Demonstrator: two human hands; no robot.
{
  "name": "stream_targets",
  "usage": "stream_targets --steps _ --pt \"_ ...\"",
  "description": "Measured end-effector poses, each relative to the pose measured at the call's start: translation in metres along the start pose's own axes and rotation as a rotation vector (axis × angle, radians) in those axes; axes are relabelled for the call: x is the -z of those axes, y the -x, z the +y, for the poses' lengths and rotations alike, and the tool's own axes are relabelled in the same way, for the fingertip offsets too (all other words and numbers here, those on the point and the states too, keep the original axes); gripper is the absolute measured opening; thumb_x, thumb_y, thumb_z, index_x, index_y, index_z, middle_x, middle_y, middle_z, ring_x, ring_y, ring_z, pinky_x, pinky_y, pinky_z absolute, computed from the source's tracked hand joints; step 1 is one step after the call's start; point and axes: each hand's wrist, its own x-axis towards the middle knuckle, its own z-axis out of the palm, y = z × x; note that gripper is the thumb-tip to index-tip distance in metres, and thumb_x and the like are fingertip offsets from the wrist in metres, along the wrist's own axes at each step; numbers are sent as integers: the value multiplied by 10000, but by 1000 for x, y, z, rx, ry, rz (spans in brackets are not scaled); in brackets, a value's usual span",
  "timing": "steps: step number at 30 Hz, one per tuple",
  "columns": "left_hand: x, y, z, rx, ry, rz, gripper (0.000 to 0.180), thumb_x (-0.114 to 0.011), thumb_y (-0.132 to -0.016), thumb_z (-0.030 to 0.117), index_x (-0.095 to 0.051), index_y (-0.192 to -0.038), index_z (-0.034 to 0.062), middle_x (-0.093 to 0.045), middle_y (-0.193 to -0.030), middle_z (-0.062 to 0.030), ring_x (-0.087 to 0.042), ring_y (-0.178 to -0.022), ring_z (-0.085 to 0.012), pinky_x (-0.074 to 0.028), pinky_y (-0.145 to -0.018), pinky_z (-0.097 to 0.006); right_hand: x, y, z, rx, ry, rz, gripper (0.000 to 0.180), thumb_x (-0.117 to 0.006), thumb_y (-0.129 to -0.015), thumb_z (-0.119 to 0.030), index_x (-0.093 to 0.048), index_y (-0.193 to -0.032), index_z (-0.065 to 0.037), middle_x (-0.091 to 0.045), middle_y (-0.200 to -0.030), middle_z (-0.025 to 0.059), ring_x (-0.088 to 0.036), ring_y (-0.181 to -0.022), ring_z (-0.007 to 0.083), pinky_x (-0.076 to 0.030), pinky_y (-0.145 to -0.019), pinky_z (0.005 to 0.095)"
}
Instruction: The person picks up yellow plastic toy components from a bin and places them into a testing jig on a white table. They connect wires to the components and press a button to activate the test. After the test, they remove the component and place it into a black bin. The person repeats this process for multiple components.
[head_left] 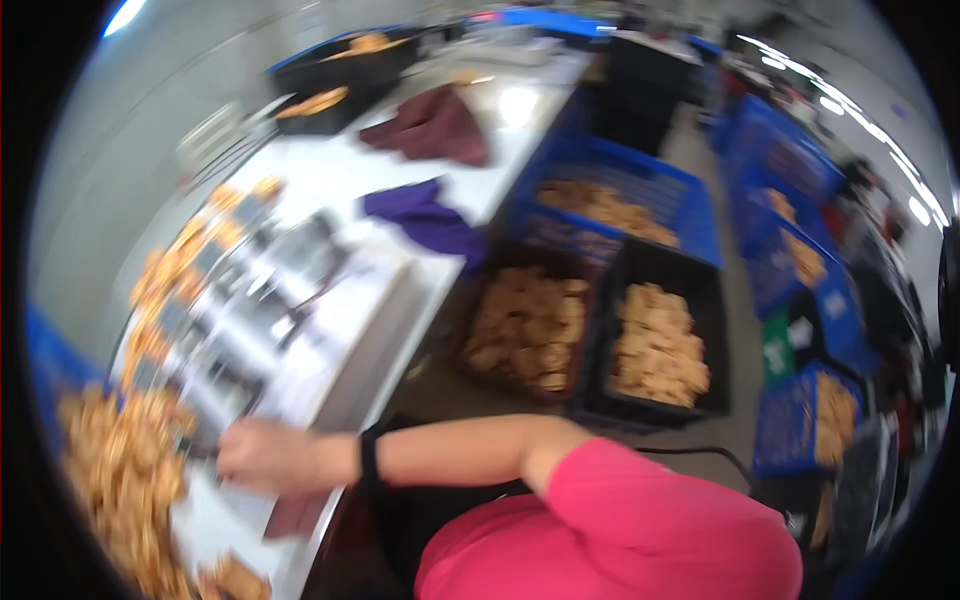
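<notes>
**Right hand (265, 457) beside a heap of tan pieces (125, 475) on a white worktop (205, 525)**

Through the blurred head view, I see the right arm, in a pink sleeve (650, 515) and black wristband (369, 457), reaching left over the worktop. Its fingers are curled inward near a dark object (200, 450) at the heap's edge; I cannot tell whether they grip it. The left hand is out of my view, so I cannot tell its state.

The worktop's long edge slants from upper centre to lower left, passing under the forearm. A bare patch lies just below the hand. Beyond the hand, a row of metal devices (300, 250) and a pale raised base (365, 355) crowd the surface; farther on lie a purple cloth (425, 215) and a maroon cloth (430, 125).

Right of the worktop, a blue crate (690, 205), a reddish-brown crate (525, 258) and a black crate (640, 412) stand close together, each holding tan pieces. A narrow strip of floor (742, 335) separates them from more blue crates (785, 435), some also holding pieces. Black bins (375, 80) at the worktop's far end hold similar pieces.
</notes>
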Motion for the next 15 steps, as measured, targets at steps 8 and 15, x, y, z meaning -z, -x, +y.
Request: stream_targets --steps 8,15 --pt "-140 -21 75 287 163 190 668 -591 -946 93 -291 -1542 117 -486 -1429 -103 -526 -1280 -229 -441 -1076 -392 83 24 -3 -306 -270 287 114 -609 -977 -76 -657 -1080 -62 -629 -999 15 -581 -861 100 -474 -798 250" --pt "-123 -23 77 469 619 295 374 -637 -955 134 -542 -1316 105 -623 -1251 -87 -642 -1094 -182 -554 -864 -290 107 13 9 -406 -295 310 292 -614 -982 -119 -562 -1249 -14 -582 -1130 44 -531 -1033 114 -429 -909 251"
